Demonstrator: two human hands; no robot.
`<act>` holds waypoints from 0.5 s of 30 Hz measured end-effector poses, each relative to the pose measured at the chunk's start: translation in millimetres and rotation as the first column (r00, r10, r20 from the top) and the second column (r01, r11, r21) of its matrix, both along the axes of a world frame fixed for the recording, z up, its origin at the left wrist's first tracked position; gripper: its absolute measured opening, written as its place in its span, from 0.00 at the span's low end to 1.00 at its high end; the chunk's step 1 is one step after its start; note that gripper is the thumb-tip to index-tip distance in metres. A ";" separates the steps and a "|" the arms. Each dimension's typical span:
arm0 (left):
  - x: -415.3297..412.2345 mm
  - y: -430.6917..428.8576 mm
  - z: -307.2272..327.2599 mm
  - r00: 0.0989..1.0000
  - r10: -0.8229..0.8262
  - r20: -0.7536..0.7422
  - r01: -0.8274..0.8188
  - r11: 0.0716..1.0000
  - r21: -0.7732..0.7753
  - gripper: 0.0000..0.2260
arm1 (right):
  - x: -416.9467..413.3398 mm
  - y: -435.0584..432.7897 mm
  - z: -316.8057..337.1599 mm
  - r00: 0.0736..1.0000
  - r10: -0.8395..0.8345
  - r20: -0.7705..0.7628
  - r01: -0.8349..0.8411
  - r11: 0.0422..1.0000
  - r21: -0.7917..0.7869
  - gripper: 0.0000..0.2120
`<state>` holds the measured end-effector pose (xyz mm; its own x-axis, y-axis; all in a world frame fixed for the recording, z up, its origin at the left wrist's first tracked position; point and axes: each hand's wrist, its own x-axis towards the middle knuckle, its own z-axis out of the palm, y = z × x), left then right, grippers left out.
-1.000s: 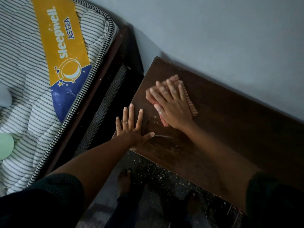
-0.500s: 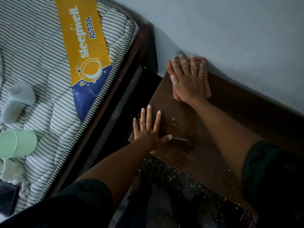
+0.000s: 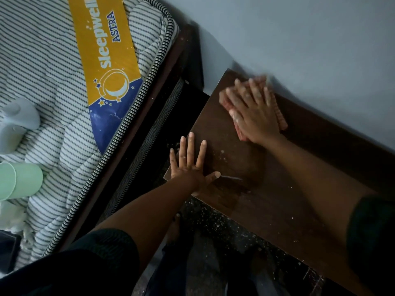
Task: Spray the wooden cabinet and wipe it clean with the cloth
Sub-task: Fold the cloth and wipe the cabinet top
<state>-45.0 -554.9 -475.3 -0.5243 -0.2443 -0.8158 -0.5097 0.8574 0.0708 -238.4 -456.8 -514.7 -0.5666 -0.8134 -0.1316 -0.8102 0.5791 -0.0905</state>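
Observation:
The dark wooden cabinet top (image 3: 267, 199) runs along the wall, dotted with white specks. My right hand (image 3: 254, 112) lies flat on a pink striped cloth (image 3: 281, 120) and presses it onto the cabinet's far corner by the wall; hand and cloth are motion-blurred. My left hand (image 3: 190, 165) rests open, fingers spread, on the cabinet's near left corner. A pale grey bottle-like object (image 3: 17, 124) lies on the mattress at the far left; I cannot tell whether it is the sprayer.
A striped mattress (image 3: 53, 82) with a yellow and blue label fills the left, on a dark bed frame (image 3: 183, 60) close beside the cabinet. A green cup (image 3: 19, 180) lies on it. Grey wall (image 3: 299, 39) behind. Speckled floor (image 3: 213, 227) and my foot (image 3: 173, 229) below.
My right hand slid the cloth from the middle of the cabinet top up to the far corner by the wall, then slightly right. My left hand stayed on the near corner.

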 end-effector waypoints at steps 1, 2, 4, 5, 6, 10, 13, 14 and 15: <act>-0.7 0.1 -0.3 1.000 0.003 0.002 -0.003 1.000 0.008 0.41 | -6.4 -15.6 2.0 0.999 -0.050 0.013 0.050 0.999 -0.003 0.27; -1.2 -0.2 -0.9 1.000 0.003 0.002 -0.003 1.000 0.015 0.41 | -11.1 -30.8 3.8 0.996 -0.081 0.021 0.081 0.997 -0.002 0.28; -1.3 -1.0 -1.4 1.000 0.001 -0.002 -0.001 1.000 0.016 0.42 | -9.7 -53.0 6.5 0.996 -0.087 0.021 0.087 0.996 0.014 0.29; -1.7 -2.3 -1.3 1.000 0.003 -0.005 -0.002 1.000 0.018 0.42 | -4.7 -58.6 7.8 0.998 -0.056 0.018 0.056 0.998 0.021 0.29; -1.3 -0.3 -0.7 1.000 0.006 -0.007 -0.006 1.000 0.022 0.42 | 2.9 -56.2 8.4 1.000 0.006 0.020 -0.007 1.000 0.030 0.29; -1.0 -1.0 0.5 1.000 0.008 -0.026 -0.008 1.000 0.011 0.43 | 19.2 -10.5 2.1 0.948 0.318 -0.007 -0.317 0.947 0.055 0.27; -1.2 0.2 3.3 1.000 -0.001 -0.021 0.001 1.000 0.000 0.43 | 6.8 36.8 -0.9 0.966 0.257 -0.031 -0.255 0.965 0.057 0.26; -1.2 0.3 4.1 1.000 -0.003 -0.017 0.003 1.000 0.004 0.43 | 3.6 54.5 -1.5 0.979 0.203 -0.033 -0.201 0.978 0.053 0.26; -1.4 -0.1 5.0 1.000 -0.006 -0.013 0.006 1.000 0.007 0.43 | 2.2 72.7 -1.5 0.989 0.143 -0.035 -0.141 0.989 0.053 0.26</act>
